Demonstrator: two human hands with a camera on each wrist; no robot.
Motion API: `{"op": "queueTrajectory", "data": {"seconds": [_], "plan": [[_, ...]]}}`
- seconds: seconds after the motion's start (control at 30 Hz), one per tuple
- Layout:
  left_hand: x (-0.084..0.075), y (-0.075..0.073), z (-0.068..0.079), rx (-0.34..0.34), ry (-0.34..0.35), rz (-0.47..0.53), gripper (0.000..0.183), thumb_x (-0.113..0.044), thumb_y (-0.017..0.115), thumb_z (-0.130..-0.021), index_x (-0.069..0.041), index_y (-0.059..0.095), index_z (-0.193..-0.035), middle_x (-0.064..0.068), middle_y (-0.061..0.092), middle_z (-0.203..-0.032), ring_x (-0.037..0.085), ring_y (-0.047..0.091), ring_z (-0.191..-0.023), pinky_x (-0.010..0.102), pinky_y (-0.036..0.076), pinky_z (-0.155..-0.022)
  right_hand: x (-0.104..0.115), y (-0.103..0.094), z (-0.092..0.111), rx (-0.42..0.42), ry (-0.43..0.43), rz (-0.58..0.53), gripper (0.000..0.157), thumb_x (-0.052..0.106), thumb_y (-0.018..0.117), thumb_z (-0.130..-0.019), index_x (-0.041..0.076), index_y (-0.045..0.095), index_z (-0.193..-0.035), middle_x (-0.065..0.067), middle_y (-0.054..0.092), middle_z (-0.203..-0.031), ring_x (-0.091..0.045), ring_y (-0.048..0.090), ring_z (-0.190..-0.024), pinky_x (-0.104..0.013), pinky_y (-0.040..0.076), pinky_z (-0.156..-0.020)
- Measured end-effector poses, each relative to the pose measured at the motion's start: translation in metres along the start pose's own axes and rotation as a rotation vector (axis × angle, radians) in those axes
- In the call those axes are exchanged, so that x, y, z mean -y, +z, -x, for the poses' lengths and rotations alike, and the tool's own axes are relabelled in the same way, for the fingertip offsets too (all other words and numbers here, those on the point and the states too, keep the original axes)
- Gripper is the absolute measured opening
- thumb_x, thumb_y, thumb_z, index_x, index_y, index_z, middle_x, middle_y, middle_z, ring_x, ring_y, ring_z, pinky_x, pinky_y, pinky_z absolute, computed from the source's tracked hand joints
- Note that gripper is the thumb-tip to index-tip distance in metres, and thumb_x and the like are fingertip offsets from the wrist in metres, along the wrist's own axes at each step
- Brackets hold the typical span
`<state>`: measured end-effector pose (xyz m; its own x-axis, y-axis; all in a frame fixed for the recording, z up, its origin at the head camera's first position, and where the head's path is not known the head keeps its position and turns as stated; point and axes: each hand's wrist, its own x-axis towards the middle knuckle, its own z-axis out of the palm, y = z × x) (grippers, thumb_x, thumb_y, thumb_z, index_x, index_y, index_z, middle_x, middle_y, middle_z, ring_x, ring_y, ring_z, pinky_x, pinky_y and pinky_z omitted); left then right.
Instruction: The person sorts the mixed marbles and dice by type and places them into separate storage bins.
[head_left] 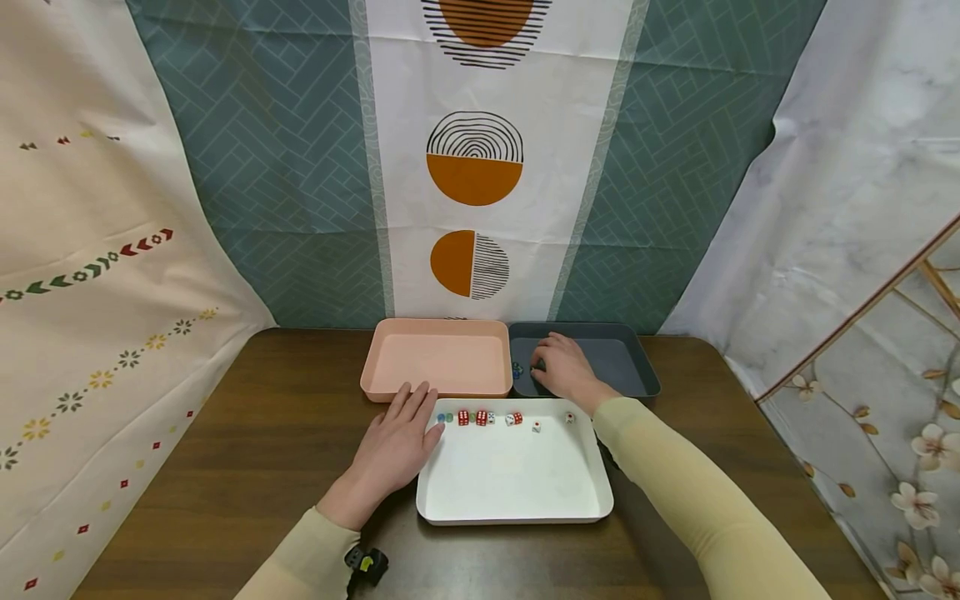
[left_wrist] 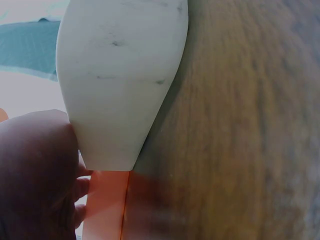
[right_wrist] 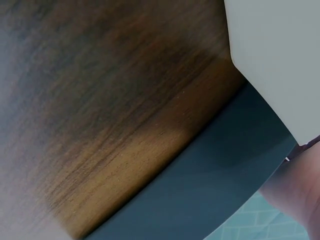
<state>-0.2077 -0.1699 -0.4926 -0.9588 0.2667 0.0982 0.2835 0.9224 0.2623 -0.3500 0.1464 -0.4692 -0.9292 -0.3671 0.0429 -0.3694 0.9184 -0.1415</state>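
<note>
Dark grey tray [head_left: 618, 360] has its long axis from left to right; over its left half is the right hand [head_left: 564, 367] with bent fingers, and whether they grasp something I cannot tell; small blue-green pieces [head_left: 517, 370] lie in this tray, just left of these fingers, so the right hand is nearer; the left hand [head_left: 396, 442], its fingers straight and grasping nothing, is at the left edge of the white tray [head_left: 517, 483].
</note>
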Motion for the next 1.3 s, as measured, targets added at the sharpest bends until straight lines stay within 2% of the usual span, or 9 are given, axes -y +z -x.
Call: {"op": "queueTrajectory", "data": {"seconds": [0.63,1.07,1.3], "plan": [[0.000,-0.001,0.000,0.007,-0.003,0.008,0.071,-0.045,0.055,-0.116,-0.007,0.036,-0.173,0.014,0.029,-0.180,0.039,0.018,-0.168,0.072,0.038,-0.119,-0.004,-0.001,0.006,-0.010,-0.004,0.003,0.019,0.022,0.078,-0.106,0.011,0.080,-0.122,-0.019,0.061,-0.155,-0.043,0.035,-0.160,-0.057,0.025,-0.132],[0.001,0.000,-0.001,0.041,-0.013,0.015,0.072,-0.045,0.053,-0.117,-0.008,0.032,-0.175,0.013,0.025,-0.182,0.038,0.013,-0.169,0.072,0.035,-0.122,-0.012,-0.008,0.022,-0.044,-0.015,-0.009,0.015,0.020,0.080,-0.105,0.012,0.081,-0.117,-0.020,0.059,-0.158,-0.044,0.036,-0.160,-0.058,0.025,-0.132],[0.001,-0.001,-0.002,0.038,-0.011,0.021,0.072,-0.044,0.053,-0.116,-0.007,0.032,-0.174,0.014,0.025,-0.182,0.040,0.014,-0.169,0.073,0.035,-0.121,-0.012,-0.014,0.031,-0.054,-0.023,-0.018,0.018,0.021,0.080,-0.104,0.012,0.081,-0.119,-0.020,0.058,-0.159,-0.043,0.035,-0.161,-0.058,0.024,-0.132]]}}
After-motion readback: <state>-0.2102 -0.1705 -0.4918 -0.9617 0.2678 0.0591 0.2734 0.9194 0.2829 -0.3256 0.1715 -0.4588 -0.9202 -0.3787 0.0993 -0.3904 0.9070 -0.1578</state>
